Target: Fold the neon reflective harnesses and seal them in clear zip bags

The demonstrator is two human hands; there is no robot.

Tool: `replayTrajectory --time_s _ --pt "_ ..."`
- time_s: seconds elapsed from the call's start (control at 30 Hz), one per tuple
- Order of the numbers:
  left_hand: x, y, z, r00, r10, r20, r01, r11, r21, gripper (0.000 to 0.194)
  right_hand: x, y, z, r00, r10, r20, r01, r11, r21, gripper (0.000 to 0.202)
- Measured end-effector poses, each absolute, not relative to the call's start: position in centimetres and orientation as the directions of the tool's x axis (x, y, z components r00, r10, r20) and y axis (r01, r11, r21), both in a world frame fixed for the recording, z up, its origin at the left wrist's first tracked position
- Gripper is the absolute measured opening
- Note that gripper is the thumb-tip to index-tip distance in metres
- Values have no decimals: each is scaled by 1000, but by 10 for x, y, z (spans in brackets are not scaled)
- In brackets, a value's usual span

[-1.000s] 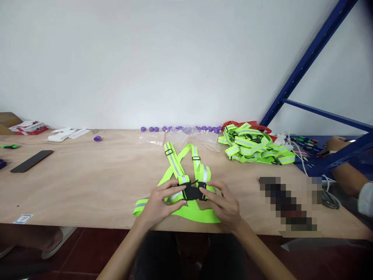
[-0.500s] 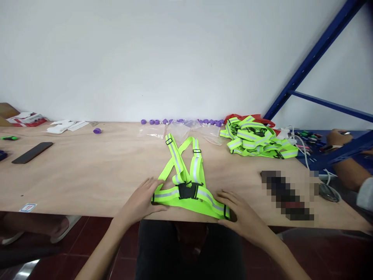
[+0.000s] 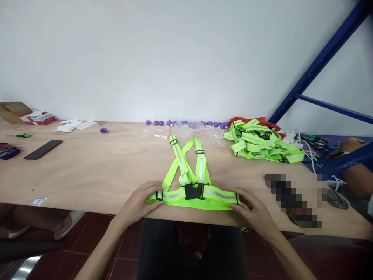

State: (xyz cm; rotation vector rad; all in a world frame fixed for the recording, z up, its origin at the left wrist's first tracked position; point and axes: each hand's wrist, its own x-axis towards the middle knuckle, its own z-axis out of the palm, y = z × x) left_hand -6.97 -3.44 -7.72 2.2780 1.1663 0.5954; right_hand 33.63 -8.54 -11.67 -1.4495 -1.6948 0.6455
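Observation:
A neon-yellow reflective vest made of straps with silver stripes lies on the table in front of me. Its two shoulder straps cross at the upper left, and a black plastic buckle joins them to the waist strap. My left hand holds the left end of that waist strap between thumb and fingers, beside a black slider. At the strap's right end, my right hand pinches it next to another slider. The waist strap runs nearly straight between both hands.
More reflective vests are heaped at the back right on red material. Clear plastic bags and several purple pieces line the wall. A dark flat bar lies left. Another person's arm shows beside the blue metal frame.
My hands have moved apart and taken hold of the waist strap's ends, which is now straighter. The right end has risen. The whole view has shifted slightly.

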Motion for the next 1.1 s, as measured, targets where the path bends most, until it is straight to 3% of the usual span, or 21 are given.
replayTrajectory --time_s 0.17,0.37,0.73,0.93,1.1 --pt "-61 -27 -64 548 827 125 551 -469 690 16 333 -75 -107 66 959 277 449 219 -866 41" --pt "-84 -11 -46 433 872 227 482 -437 760 25 352 -63 -82 135 955 263 407 188 -894 47" --pt "-125 -22 -65 286 939 192 463 -311 830 35 382 -76 -74 -168 975 146 651 221 -726 47" --pt "-132 -28 -62 254 943 213 427 -307 851 34 381 -79 -67 -165 974 156 623 225 -749 42" --pt "-117 -18 -64 183 952 245 232 -284 930 32 372 -72 -55 -156 976 150 619 215 -755 39"
